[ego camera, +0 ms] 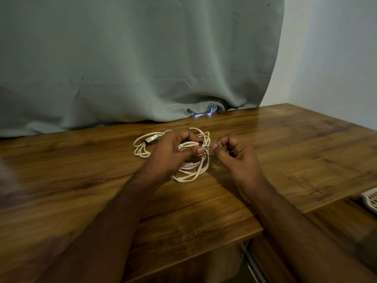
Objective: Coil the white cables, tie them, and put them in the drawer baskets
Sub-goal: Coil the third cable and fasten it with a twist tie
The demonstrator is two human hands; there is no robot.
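Note:
Loosely coiled white cables [142,149] lie on the wooden table [285,144], just beyond my hands. A dark tie [145,142] wraps the left-hand coil beside a white plug. My left hand [173,154] grips a bundle of cable loops at the middle of the pile, thumb across the strands. My right hand [234,158] pinches a thin dark tie [208,149] that runs from the gripped bundle to its fingertips. Part of the near coil [190,176] shows below my left hand; the rest is hidden under it.
A grey-green curtain [142,68] hangs down onto the table's far edge. At the right edge, a white slotted basket [371,199] sits in an open drawer below the table top. A metal drawer rail [253,264] shows beneath the near edge.

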